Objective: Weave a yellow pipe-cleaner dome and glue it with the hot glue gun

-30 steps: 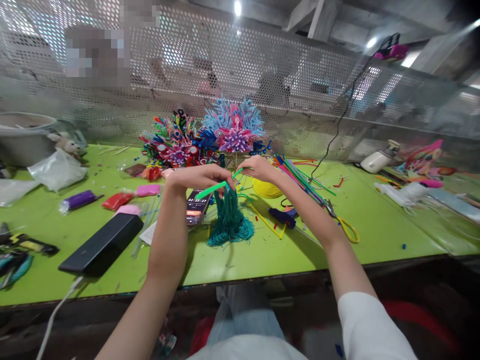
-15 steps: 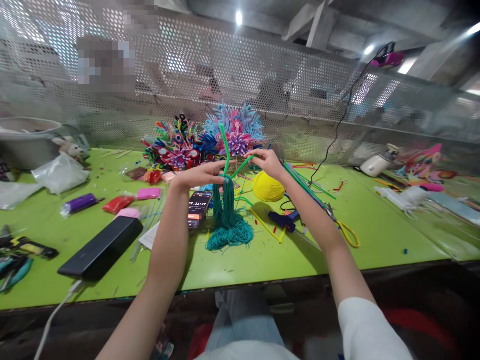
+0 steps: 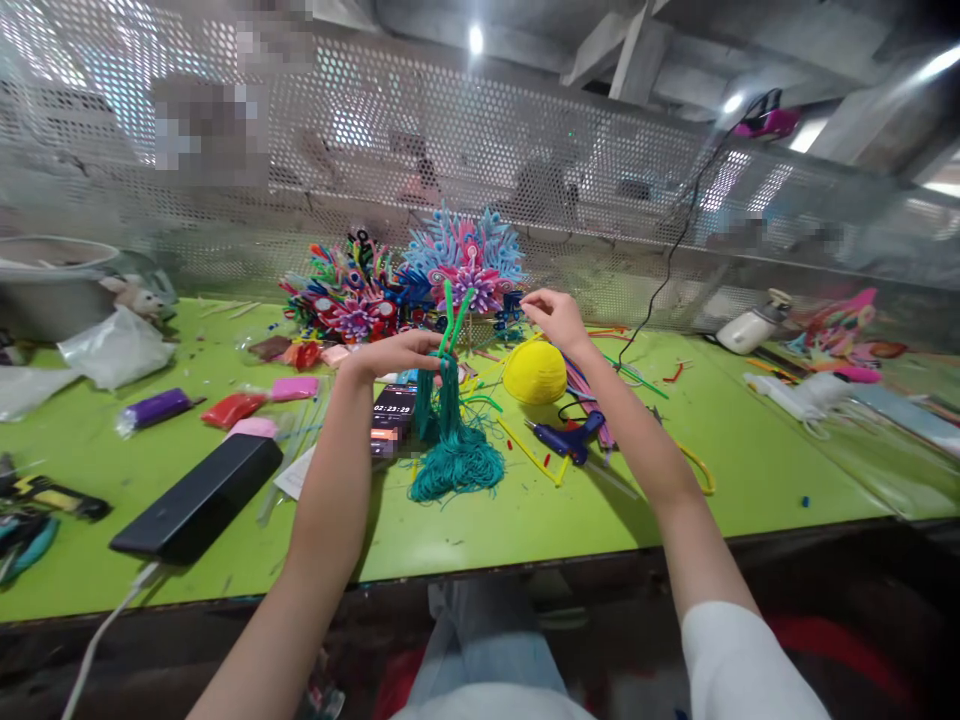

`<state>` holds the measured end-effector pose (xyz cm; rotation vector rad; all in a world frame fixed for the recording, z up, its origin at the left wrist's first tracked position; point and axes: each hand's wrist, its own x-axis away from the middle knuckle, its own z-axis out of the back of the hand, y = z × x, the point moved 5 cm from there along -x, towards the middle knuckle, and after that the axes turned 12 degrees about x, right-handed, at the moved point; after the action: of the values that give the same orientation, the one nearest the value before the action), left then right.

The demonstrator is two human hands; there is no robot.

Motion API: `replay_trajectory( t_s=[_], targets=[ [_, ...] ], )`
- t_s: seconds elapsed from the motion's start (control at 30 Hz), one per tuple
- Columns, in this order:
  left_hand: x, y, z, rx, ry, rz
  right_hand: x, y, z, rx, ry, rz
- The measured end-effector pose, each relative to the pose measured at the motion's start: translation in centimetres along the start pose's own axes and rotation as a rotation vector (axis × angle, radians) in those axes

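My left hand [image 3: 405, 352] is closed at the top of a hank of teal yarn [image 3: 444, 405], with its fingertips partly hidden. Out of that grip rises a green pipe cleaner [image 3: 451, 330], its two ends standing up in a V. The yarn hangs down and its lower part lies heaped on the green table [image 3: 420, 545]. To the right, my right hand [image 3: 553, 315] is held in the air above a ball of yellow yarn [image 3: 535, 372]. Its fingers are curled together, apart from the pipe cleaner, and I see nothing in them.
A phone [image 3: 391, 418] lies behind my left forearm. Right of the yarn lies a blue glue gun [image 3: 574, 440]. Colourful pipe-cleaner ornaments [image 3: 472, 262] stand at the back by the perforated metal screen [image 3: 480, 130]. A black power bank [image 3: 199, 495] with a white cable lies left.
My right hand has let go of one end of the green pipe cleaner and moved slightly right. Both ends now stand up from my left hand, which has dropped a little with the teal yarn.
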<state>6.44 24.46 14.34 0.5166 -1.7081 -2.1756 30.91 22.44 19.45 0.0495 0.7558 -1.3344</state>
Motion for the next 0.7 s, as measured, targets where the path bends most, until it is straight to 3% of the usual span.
replay_trajectory(
  t_s=[0.13,0.23,0.4,0.5,0.7],
  targets=[
    [0.1,0.1,0.9,0.002,0.129,-0.067,1.6,0.5,-0.8,0.125,-0.336,-0.017],
    [0.0,1.0,0.5,-0.005,0.184,-0.108,2.8,-0.9,-1.5,0.132,-0.412,0.020],
    [-1.2,2.5,-1.5,-0.126,0.265,-0.117,3.0,-6.0,-2.4,-0.113,-0.289,0.142],
    [-2.3,2.7,-2.7,-0.181,0.317,-0.145,2.6,-8.4,-2.5,-0.065,-0.192,0.203],
    [-3.0,2.6,-2.6,-0.343,0.526,-0.146,0.7,-8.6,-1.7,0.125,-0.112,0.209]
  ],
)
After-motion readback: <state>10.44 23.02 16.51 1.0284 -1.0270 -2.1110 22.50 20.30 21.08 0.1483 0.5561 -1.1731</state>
